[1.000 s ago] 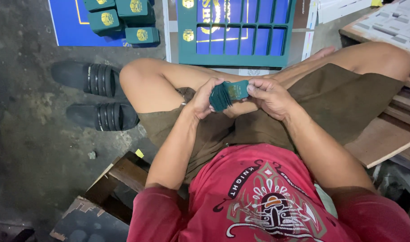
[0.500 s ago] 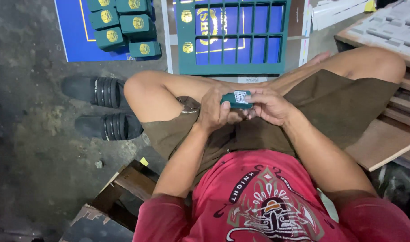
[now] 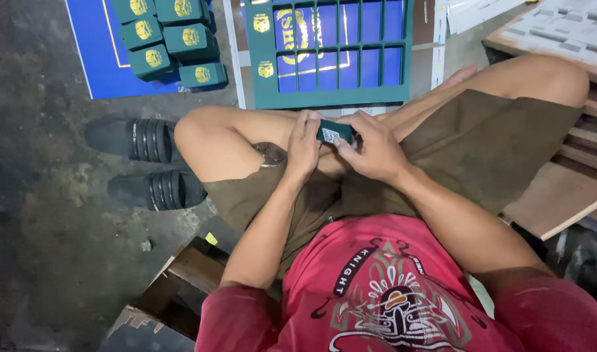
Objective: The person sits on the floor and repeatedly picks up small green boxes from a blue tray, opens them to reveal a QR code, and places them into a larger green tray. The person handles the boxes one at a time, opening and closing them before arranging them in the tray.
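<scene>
Gripping small green box with left hand and right hand, green boxes stacked on blue sheet

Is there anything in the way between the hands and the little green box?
No. Both hands are already on the little green box: the left hand grips its left end and the right hand covers its right side, over the lap. Nothing sits between them.

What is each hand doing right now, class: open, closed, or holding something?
Left hand: closed on the small green box.
Right hand: closed on the same box, from the other side.
</scene>
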